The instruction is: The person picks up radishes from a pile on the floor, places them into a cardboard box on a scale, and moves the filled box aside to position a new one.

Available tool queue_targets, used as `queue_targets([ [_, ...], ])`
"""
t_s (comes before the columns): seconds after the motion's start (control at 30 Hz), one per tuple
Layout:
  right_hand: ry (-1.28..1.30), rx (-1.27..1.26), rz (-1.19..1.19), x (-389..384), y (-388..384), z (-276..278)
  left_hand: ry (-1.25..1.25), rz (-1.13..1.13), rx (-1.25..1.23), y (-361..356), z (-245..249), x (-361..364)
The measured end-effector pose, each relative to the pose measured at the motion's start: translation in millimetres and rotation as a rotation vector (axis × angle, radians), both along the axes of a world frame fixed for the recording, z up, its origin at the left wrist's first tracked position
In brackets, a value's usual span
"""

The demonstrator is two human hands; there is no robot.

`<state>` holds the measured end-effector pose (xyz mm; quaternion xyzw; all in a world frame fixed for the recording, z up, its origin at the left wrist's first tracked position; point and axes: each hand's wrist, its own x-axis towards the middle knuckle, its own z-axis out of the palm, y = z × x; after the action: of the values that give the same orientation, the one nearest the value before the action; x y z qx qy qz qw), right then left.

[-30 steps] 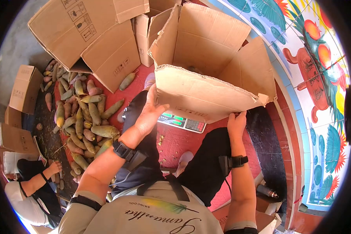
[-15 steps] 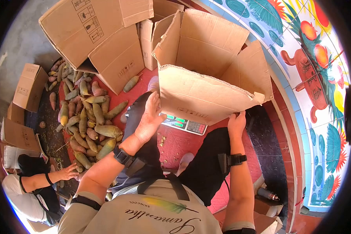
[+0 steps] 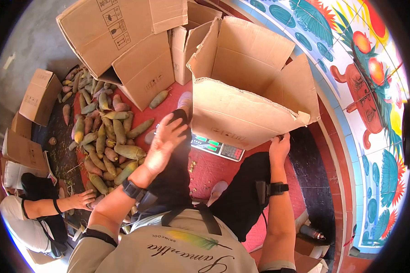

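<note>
In front of me an open cardboard box (image 3: 241, 111) stands on a digital scale (image 3: 218, 148), whose lit display and keypad show below it. My right hand (image 3: 279, 148) is closed on the box's lower right corner. Raised left of the box, my left hand (image 3: 166, 141) has its fingers spread and holds nothing. A large pile of long green and reddish root vegetables (image 3: 118, 129) lies to the left on a red mat. The inside of the box is partly visible; its bottom is hidden.
More large boxes (image 3: 143, 68) stand behind the pile, and smaller boxes (image 3: 40, 98) at the far left. A co-worker's hand (image 3: 84, 199) touches the pile at lower left. A painted tile wall (image 3: 369, 91) curves along the right.
My left hand has come off the box's left side and moved left, its fingers now spread. My right hand stays at the box corner. The view has shifted slightly.
</note>
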<state>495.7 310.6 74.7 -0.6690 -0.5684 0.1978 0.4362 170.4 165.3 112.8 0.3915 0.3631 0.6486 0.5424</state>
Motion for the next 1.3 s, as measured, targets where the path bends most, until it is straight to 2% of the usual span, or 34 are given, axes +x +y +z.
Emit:
queue_targets([
  [0.07, 0.001, -0.005, -0.005, -1, -2, 5, -0.030, 0.083, 0.072, -9, -1, -20],
  [0.13, -0.136, 0.035, -0.019, -2, -4, 6, -0.001, 0.233, 0.077, -18, 4, -42],
  [0.23, -0.077, 0.039, -0.009, 2, -1, 1, 0.013, 0.381, -0.060, -43, 0, -81],
  [0.33, -0.154, 0.081, -0.007, 20, 10, -23, 0.006, 0.507, -0.165, -71, -35, -117],
  [0.4, 0.125, 0.053, 0.053, 14, 5, -14, 0.292, 0.587, -0.385, -95, -73, -139],
  [0.47, -0.043, 0.088, 0.081, 32, 17, -33, 0.445, 0.645, -0.454, -122, -117, -158],
  [0.5, 0.036, 0.074, 0.096, 29, 14, -31, 0.564, 0.703, -0.499, -136, -147, -168],
  [0.6, 0.147, 0.064, 0.110, 25, 8, -16, 0.749, 0.722, -0.813, -173, -165, -166],
  [0.63, 0.171, 0.054, 0.099, 25, 8, -15, 0.742, 0.743, -0.827, -188, -180, -170],
  [0.67, 0.205, 0.035, 0.102, 27, 10, -17, 0.877, 0.671, -0.972, -203, -196, -175],
  [0.7, 0.196, 0.031, 0.106, 26, 9, -14, 1.009, 0.586, -1.114, -212, -197, -175],
  [0.73, 0.187, 0.029, 0.107, 26, 8, -12, 1.001, 0.596, -1.124, -222, -198, -172],
  [0.8, 0.190, 0.034, 0.118, 25, 6, -7, 1.130, 0.545, -1.294, -236, -192, -162],
  [0.87, 0.196, 0.036, 0.130, 24, 4, -7, 1.114, 0.535, -1.371, -246, -176, -154],
  [0.93, 0.207, 0.004, 0.100, 30, 8, -11, 1.320, 0.445, -1.450, -254, -165, -151],
  [1.0, 0.207, 0.001, 0.098, 31, 8, -12, 1.309, 0.430, -1.469, -265, -173, -153],
  [1.07, 0.184, -0.017, 0.086, 28, 6, -6, 1.417, 0.425, -1.377, -273, -177, -155],
  [1.13, 0.186, -0.022, 0.080, 24, 5, -4, 1.403, 0.452, -1.357, -272, -177, -154],
  [1.23, 0.176, -0.017, 0.083, 25, 5, -2, 1.493, 0.445, -1.300, -267, -183, -154],
  [1.3, 0.162, -0.008, 0.075, 24, 5, -2, 1.647, 0.424, -1.168, -261, -191, -153],
])
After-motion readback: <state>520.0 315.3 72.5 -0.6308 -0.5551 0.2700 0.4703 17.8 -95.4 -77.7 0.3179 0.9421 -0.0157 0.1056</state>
